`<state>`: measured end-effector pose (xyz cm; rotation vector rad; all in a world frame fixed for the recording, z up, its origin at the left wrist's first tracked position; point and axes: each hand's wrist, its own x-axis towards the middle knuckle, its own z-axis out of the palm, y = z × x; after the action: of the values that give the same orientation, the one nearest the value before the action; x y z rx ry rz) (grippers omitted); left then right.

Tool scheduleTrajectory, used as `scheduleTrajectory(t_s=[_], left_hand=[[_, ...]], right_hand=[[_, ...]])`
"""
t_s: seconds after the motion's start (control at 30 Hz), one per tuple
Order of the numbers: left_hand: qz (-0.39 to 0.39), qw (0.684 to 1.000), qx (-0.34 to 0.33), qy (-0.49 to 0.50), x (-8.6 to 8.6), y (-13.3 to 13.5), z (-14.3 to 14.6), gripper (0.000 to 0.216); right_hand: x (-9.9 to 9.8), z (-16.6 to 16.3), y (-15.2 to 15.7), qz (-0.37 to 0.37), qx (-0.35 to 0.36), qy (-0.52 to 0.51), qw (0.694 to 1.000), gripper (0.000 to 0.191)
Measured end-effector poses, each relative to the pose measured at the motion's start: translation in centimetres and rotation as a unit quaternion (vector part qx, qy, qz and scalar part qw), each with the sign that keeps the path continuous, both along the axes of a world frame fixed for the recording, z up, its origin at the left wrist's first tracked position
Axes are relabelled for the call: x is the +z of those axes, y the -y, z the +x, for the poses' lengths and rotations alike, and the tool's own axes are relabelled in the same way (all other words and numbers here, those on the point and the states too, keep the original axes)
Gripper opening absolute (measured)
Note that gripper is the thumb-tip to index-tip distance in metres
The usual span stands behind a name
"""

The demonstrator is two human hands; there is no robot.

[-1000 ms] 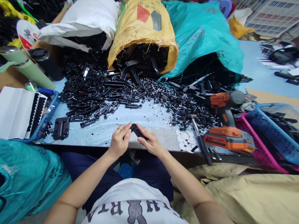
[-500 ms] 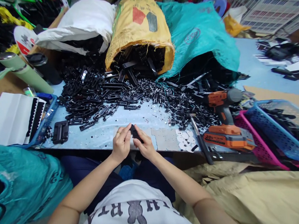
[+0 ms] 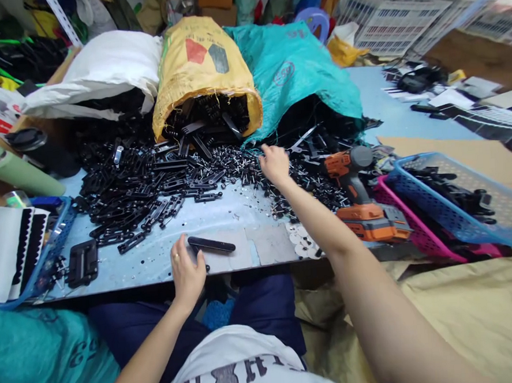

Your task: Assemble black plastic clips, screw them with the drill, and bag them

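Note:
My left hand (image 3: 188, 272) is at the table's front edge, thumb and fingers closed round the left end of a long black bar (image 3: 216, 244). The bar points right, over a grey plate set on the tabletop. My right hand (image 3: 275, 165) reaches across the table to the heap of small black-headed rivets (image 3: 232, 160), beside the teal sack's mouth. Its fingers curl downward among the pieces; the fingertips are partly hidden, so anything between them cannot be made out. Left of the rivets lies a large pile of black link-shaped parts (image 3: 121, 188).
White (image 3: 113, 61), yellow (image 3: 206, 50) and teal (image 3: 295, 56) sacks lie behind the piles. An orange cordless drill (image 3: 361, 208) stands right of my forearm, near a blue basket (image 3: 452, 214). White discs (image 3: 301, 243) lie near the front edge. A black bracket (image 3: 82, 263) sits left.
My hands, together on a small black piece before, have parted. The right hand has reached forward to the rivets. The left stays near the edge, now with a long bar. The view has shifted.

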<state>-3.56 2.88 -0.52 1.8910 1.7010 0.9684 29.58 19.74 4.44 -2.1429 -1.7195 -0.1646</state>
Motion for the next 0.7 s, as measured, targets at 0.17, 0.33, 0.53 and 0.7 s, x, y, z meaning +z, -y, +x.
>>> scheduleTrajectory(t_s=[0.17, 0.33, 0.53, 0.7], left_hand=[[0.068, 0.934, -0.275, -0.218, 1.1, -2.4, -0.3, 0.045], [0.082, 0.912, -0.317, -0.247, 1.1, -3.5, -0.9, 0.038], [0.215, 0.950, -0.191, -0.119, 3.7, -2.5, 1.8, 0.054], [0.164, 0.954, -0.252, -0.015, 3.7, -2.1, 5.0, 0.034]], right_hand=[[0.6, 6.1, -3.3, -0.110, -0.107, 0.049, 0.987, 0.038], [4.2, 4.2, 1.5, 0.136, 0.044, -0.009, 0.990, 0.032], [9.1, -5.8, 13.1, 0.141, 0.282, -0.200, 0.928, 0.027], [4.3, -12.2, 17.0, 0.096, 0.279, -0.446, 0.845, 0.039]])
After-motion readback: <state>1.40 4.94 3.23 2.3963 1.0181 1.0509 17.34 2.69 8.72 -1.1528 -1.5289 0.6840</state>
